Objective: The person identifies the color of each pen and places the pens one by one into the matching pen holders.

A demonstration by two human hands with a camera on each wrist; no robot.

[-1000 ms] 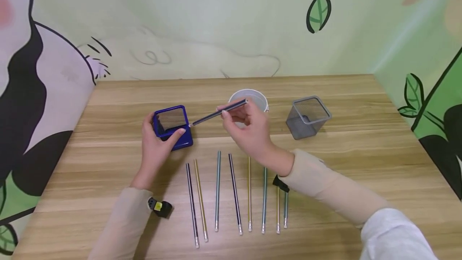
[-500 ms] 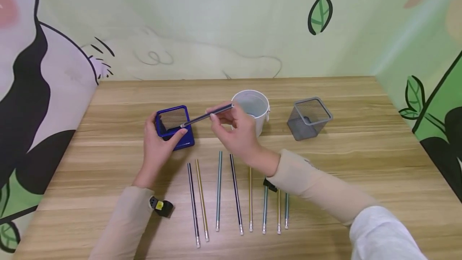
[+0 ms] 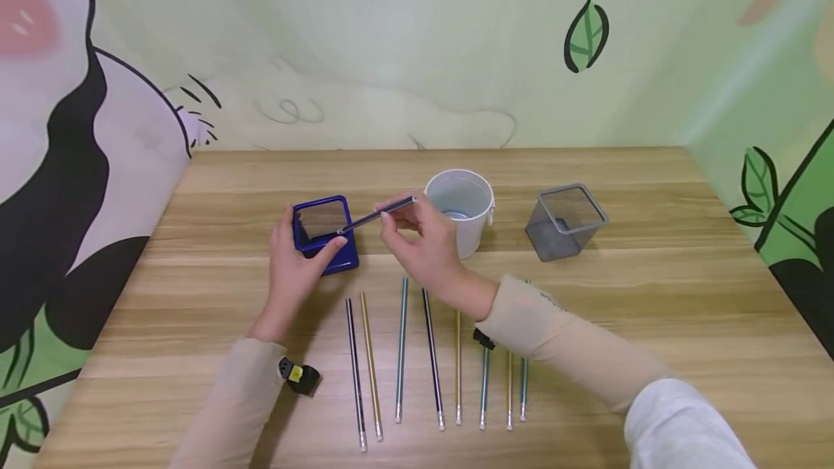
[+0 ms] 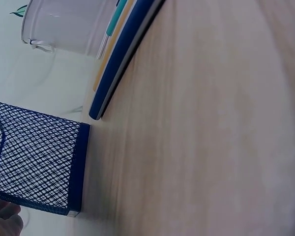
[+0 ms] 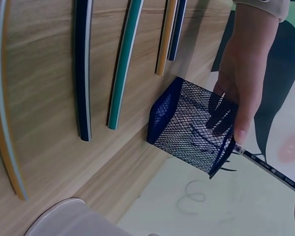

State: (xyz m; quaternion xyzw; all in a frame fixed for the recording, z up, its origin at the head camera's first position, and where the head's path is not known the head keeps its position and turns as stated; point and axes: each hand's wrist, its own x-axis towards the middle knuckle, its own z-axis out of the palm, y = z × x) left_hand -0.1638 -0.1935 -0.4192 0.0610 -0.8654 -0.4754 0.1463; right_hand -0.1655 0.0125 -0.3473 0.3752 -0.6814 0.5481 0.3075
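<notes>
My left hand [image 3: 293, 266] grips a blue mesh pen holder [image 3: 342, 258] at the left of the table, with the thumb at its near rim and the fingers round its left side. My right hand [image 3: 426, 244] pinches a dark striped pencil [image 3: 379, 216] between thumb and fingers. The pencil slants down to the left. Its eraser end is at the holder's rim, close to the left thumb, as the right wrist view also shows for the pencil [image 5: 273, 169]. Mesh walls of the pen holder [image 4: 37, 155] stand upright in the left wrist view.
Several pencils [image 3: 400, 353], dark, yellow and teal, lie in a row nearer the body, eraser ends toward me. The right forearm covers some partly. A white bucket [image 3: 469, 234] stands behind the right hand. A grey mesh pen holder [image 3: 563, 234] is farther right.
My right hand has moved left with the pencil, so the eraser end went from beside the blue pen holder to its rim. The left hand keeps its grip. The head view shifted slightly.
</notes>
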